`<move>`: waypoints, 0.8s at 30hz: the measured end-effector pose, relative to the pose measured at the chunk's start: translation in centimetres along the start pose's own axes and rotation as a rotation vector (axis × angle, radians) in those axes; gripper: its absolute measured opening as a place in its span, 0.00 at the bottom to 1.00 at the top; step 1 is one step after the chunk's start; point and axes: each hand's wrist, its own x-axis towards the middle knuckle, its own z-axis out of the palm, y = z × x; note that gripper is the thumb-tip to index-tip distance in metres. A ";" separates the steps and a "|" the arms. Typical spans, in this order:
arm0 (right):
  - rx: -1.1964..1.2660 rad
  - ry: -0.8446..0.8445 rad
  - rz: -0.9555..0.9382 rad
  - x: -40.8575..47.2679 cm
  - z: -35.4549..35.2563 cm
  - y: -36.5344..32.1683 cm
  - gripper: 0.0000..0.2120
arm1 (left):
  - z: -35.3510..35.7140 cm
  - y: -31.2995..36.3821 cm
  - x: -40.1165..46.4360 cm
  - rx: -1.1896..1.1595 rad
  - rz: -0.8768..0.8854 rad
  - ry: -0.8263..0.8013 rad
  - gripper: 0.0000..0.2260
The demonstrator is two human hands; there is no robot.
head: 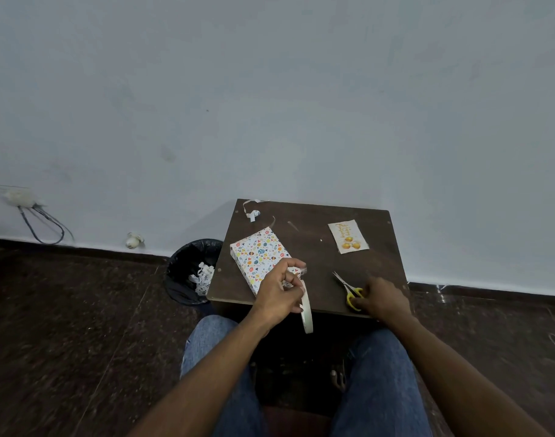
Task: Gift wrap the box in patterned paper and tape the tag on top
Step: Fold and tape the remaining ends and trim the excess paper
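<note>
The box [259, 254], wrapped in white paper with coloured patterns, lies on the left part of the small dark table [307, 244]. My left hand [277, 294] hovers over the box's near end and holds a roll of clear tape [307, 310], which hangs down past the table's front edge; a short end of tape is pinched between its fingers. My right hand [381, 299] grips the yellow handles of the scissors [348, 288], whose blades point away to the upper left. The gift tag [348, 236], pale with gold ornaments, lies flat at the table's far right.
Paper scraps [251, 211] lie curled at the table's far left corner. A black-lined bin [191, 272] with paper offcuts stands on the floor left of the table. The wall is just behind the table. My knees in jeans are under the table's front edge.
</note>
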 end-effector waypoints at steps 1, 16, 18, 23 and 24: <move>0.057 -0.009 0.032 0.3 0.3 0.0 0.13 | 0.0 0.0 0.0 -0.002 -0.001 -0.002 0.21; 0.585 -0.209 -0.482 -5.5 0.4 -5.3 0.07 | 0.9 -0.1 0.1 -0.141 0.029 0.093 0.19; 0.489 -0.093 -0.540 -5.5 1.5 -5.8 0.09 | 1.3 0.0 0.1 -0.157 0.044 0.140 0.18; 0.357 0.157 -0.599 -5.4 2.8 -6.4 0.11 | 1.4 -0.1 0.0 -0.252 0.012 0.257 0.19; 0.355 0.184 -0.602 -5.5 2.9 -6.5 0.12 | 1.5 -0.2 0.0 -0.275 0.004 0.267 0.19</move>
